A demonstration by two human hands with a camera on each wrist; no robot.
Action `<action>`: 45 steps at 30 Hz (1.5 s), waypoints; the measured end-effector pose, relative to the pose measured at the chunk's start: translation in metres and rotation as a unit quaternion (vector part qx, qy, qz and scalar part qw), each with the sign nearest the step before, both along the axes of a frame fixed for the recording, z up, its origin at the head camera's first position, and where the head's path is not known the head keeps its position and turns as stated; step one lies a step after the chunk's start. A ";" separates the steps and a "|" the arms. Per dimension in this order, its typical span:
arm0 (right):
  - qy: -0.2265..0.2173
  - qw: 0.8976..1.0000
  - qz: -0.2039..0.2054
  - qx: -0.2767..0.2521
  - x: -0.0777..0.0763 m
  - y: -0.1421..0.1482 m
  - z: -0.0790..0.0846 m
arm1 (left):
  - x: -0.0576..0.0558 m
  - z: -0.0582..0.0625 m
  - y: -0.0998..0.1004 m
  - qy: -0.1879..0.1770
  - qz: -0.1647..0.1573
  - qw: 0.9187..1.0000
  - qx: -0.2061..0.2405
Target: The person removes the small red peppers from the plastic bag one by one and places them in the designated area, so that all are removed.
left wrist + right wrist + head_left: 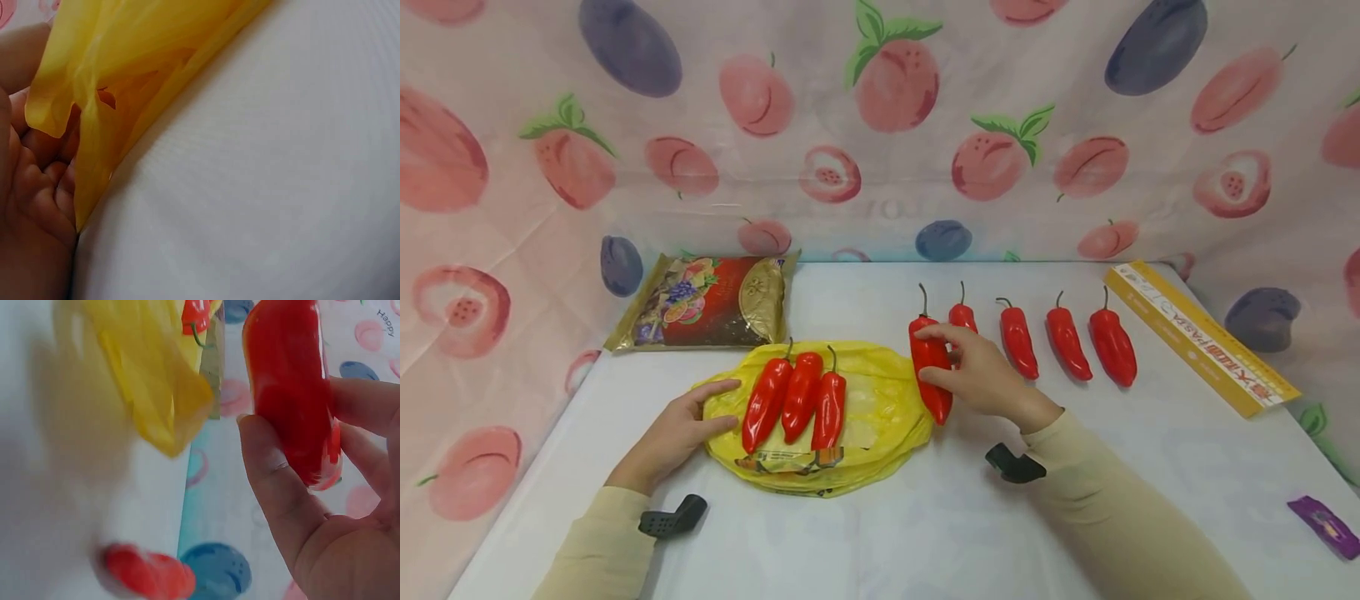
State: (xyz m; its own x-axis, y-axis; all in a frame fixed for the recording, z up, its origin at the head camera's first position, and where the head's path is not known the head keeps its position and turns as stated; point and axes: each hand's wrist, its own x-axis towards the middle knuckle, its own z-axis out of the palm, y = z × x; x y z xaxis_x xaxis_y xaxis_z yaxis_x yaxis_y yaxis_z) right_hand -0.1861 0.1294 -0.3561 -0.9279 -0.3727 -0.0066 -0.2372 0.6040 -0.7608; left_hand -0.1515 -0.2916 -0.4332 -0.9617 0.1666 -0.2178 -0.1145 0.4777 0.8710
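In the head view, my right hand (981,371) pinches a red chili pepper (931,367) between thumb and fingers, held upright at the right edge of a yellow plastic bag (880,400). The right wrist view shows the held pepper (290,387) up close. Three red peppers (802,396) lie side by side on the flattened bag. At the bag's left edge my left hand (673,433) holds the plastic, with curled fingers partly hidden behind it in the left wrist view. Another pepper (962,316) lies partly hidden behind the right hand.
Three more peppers (1069,343) lie in a row to the right. A yellow pasta box (1202,337) lies at the far right, and a red and gold packet (707,302) at the back left. A small purple wrapper (1326,525) is near the right edge. A fruit-print curtain hangs behind.
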 end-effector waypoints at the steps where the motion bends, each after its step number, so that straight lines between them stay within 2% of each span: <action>1: -0.001 1.000 -0.005 0.006 0.000 0.004 0.001 | 0.000 0.000 0.000 0.000 0.000 1.000 -0.001; 13: 0.003 0.996 -0.067 0.067 0.007 0.059 0.008 | 0.000 0.002 0.001 0.006 -0.007 1.000 -0.003; 20: 0.002 0.992 -0.102 0.079 0.014 0.090 0.012 | 0.001 0.002 0.001 0.000 -0.004 1.000 -0.003; 26: -0.016 0.989 -0.129 0.076 0.020 0.114 0.013 | 0.002 0.002 0.001 0.002 -0.005 1.000 -0.008; 32: -0.024 0.986 -0.137 0.091 0.025 0.138 0.008 | 0.002 0.003 0.002 0.011 -0.008 1.000 -0.010; 45: -0.040 0.976 -0.181 0.116 0.039 0.180 -0.007 | 0.003 0.005 0.004 0.005 -0.005 1.000 -0.013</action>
